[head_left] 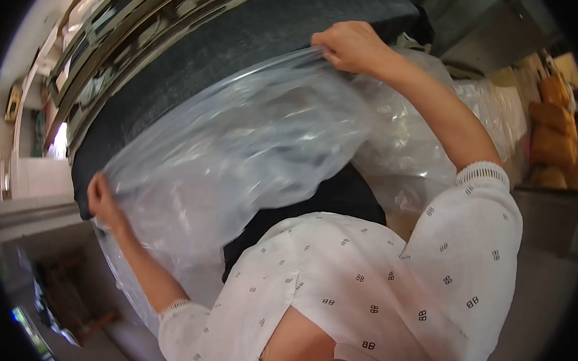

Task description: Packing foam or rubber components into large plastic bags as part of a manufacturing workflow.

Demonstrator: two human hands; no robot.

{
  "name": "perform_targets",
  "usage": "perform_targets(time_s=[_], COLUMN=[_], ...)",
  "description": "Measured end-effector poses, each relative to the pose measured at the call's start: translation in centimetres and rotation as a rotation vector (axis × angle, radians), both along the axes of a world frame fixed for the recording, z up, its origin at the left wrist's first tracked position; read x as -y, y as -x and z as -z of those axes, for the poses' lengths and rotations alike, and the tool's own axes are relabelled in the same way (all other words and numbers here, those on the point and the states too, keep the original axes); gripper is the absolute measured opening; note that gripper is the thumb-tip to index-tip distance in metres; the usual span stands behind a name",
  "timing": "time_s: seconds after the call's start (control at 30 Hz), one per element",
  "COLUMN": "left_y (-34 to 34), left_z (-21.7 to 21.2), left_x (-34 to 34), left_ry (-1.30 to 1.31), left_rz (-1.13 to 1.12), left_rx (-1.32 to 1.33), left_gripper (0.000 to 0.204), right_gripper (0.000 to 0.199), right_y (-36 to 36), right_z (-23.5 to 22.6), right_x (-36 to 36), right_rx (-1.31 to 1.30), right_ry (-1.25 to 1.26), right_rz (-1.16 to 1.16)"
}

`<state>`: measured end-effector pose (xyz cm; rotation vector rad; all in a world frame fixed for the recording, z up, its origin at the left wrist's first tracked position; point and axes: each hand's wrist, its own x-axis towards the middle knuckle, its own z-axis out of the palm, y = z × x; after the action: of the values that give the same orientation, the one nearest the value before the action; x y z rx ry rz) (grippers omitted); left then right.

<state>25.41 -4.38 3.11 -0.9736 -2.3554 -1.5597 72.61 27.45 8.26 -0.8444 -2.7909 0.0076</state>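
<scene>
A large sheet of clear plastic film (238,145) is stretched between my two hands and hangs down in folds over my lap. My left hand (103,200) grips its edge at the left end of a dark padded surface (223,59). Farther off and to the right, my right hand (351,46) is closed on the same edge above that surface. The edge runs taut from hand to hand, with some blur along it. Whether the film is a single sheet or a bag I cannot tell.
More crumpled clear plastic (449,110) lies to the right, beneath my right forearm. Long rails (112,60) run along the far side of the dark surface. Orange-brown bundles (553,135) are stacked at the far right. A dark wooden stool-like object (77,293) is at the lower left.
</scene>
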Motion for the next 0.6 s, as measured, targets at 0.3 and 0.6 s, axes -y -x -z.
perform_targets(time_s=[0.3,0.6], left_y=[14.7,16.7], left_z=[-8.9,-3.1], left_x=[29.4,6.4], left_ry=[-0.39,0.171], left_rz=[-0.646,-0.155], left_rx=[-0.13,-0.177], left_gripper=[0.025,0.033], right_gripper=[0.014,0.027], right_y=[-8.7,-40.5], right_z=[5.7,6.1], right_x=[1.0,3.0], right_rx=[-0.297,-0.36], right_ry=[-0.144,-0.338], right_rz=[0.349,1.446])
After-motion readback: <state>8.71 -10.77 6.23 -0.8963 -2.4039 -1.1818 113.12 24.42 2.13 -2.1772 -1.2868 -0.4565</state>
